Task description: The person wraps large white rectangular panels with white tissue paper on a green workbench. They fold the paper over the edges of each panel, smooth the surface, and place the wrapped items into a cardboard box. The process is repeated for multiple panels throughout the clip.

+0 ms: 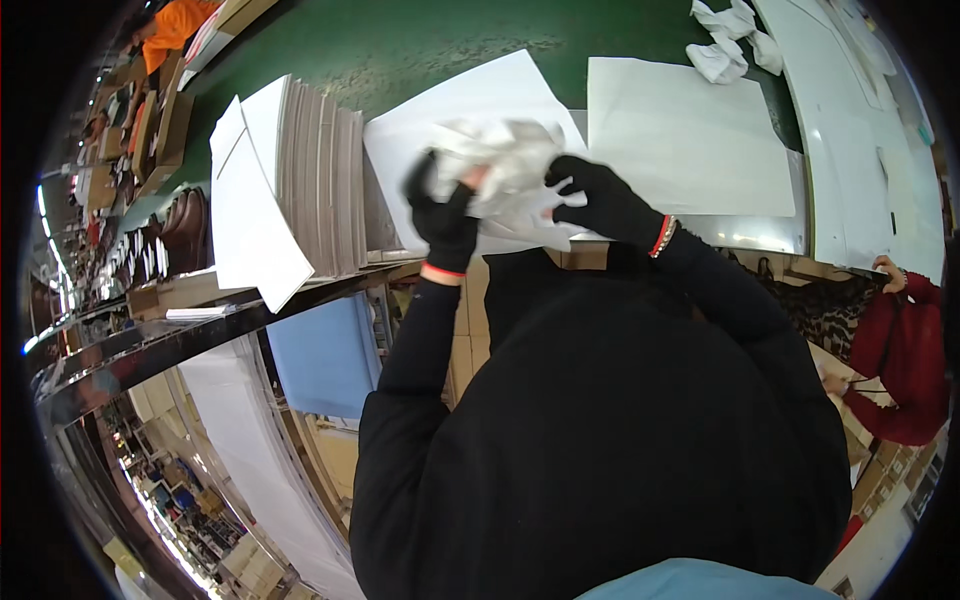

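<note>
Handling crumpled paper: left hand, right hand; plain sheet beneath.

tbl: ppr stack L | wad over mid sheet | 2nd sheet R | wads at its back edge

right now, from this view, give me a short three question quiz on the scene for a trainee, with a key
1. What are the left hand and right hand at?
a) a blue cloth
b) a crumpled white wad
c) a brown shoe

2. True or false: the thick stack of sheets stands to the left of the left hand.

3. Fill in the colour: beyond the sheets, the far part of the worktop is ____.

Key: 1. b; 2. true; 3. green.
</note>
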`<state>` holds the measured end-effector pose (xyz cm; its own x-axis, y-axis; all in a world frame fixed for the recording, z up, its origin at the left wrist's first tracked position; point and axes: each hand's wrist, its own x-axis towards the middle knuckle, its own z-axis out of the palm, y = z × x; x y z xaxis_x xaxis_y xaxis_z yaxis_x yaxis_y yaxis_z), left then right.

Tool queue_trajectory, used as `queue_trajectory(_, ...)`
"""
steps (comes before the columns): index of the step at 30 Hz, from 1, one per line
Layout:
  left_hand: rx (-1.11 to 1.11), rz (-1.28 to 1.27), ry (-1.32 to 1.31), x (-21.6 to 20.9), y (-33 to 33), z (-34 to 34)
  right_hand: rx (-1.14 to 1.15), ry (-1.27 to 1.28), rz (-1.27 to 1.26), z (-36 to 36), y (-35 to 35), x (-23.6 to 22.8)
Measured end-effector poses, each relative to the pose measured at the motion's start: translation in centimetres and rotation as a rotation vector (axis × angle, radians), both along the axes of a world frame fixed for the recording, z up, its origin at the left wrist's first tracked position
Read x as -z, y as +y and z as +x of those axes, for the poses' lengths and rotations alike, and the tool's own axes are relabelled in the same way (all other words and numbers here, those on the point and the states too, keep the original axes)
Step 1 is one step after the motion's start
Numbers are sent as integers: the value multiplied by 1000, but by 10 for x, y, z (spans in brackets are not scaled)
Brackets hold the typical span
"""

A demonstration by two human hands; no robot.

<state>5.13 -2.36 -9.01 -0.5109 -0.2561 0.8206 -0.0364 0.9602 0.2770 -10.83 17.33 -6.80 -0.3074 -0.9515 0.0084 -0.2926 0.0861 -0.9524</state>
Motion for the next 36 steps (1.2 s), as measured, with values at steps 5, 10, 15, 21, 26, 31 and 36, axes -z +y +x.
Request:
queue_trajectory(5,104,51,-696,49,29,14,-105,492,230,-2,19,79)
queue_trajectory(10,274,150,-745,63,-20,4,-94,616,72,-4,22,98)
queue_trajectory(15,-204,158,-101,-5,-57,-23,-21,633,34,3,14,93)
queue_trajectory(21,-110,98,-625,44,20,-11,37,572,-17,4,7,87)
queue_trajectory(26,-35,52,-755,66,32,13,-44,604,-6,-5,13,90)
queue_trajectory(31,69,-77,-655,49,-14,-9,-4,545,15,-7,-3,88)
queue_trajectory(36,127,121,-755,49,-21,-29,-144,741,-78,-10,-9,84)
